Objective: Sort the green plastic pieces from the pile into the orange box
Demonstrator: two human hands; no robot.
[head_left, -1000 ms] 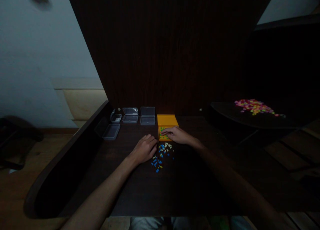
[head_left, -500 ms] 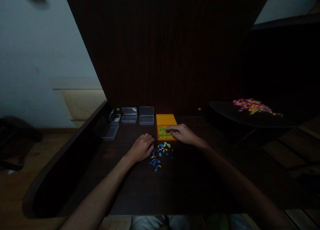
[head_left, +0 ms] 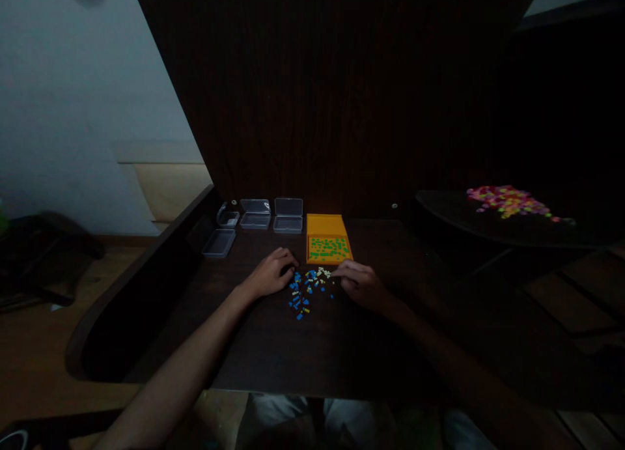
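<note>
Dim light falls on a dark brown table [head_left: 273,359] with a faint wood grain, backed by a tall panel [head_left: 312,98] of the same dark wood; a pale, matte wall [head_left: 73,85] stands to the left.

From the head view, the main change is the right hand [head_left: 360,282]. A second ago it lay over the yellow-orange box [head_left: 326,225]; now it is off the box, at the right edge of the loose pieces just in front. That leaves the green pieces [head_left: 329,245] in the tray uncovered, and I judge that attention has passed from the box to the loose pieces. The index finger reaches out to the cream pieces [head_left: 322,271], the other fingers bent beneath; whether anything is pinched, I cannot tell. The left hand [head_left: 267,272] rests curled on the table, its fingertips just beside the blue pieces [head_left: 297,300], much as it did before; its grip is hidden too.

The box stands open beyond the hands, lid laid back, smooth and flat-sided, looking like plastic. Its green bits are small, some longer than others. The loose ones are small and blocky, mixed with a few yellow bits [head_left: 306,311]. Left of the box sit thin, transparent cases [head_left: 288,224], rectangular and glossy. Far right, a pink and yellow heap [head_left: 508,201] of tiny, rounded-looking bits lies on a black surface [head_left: 439,222].
</note>
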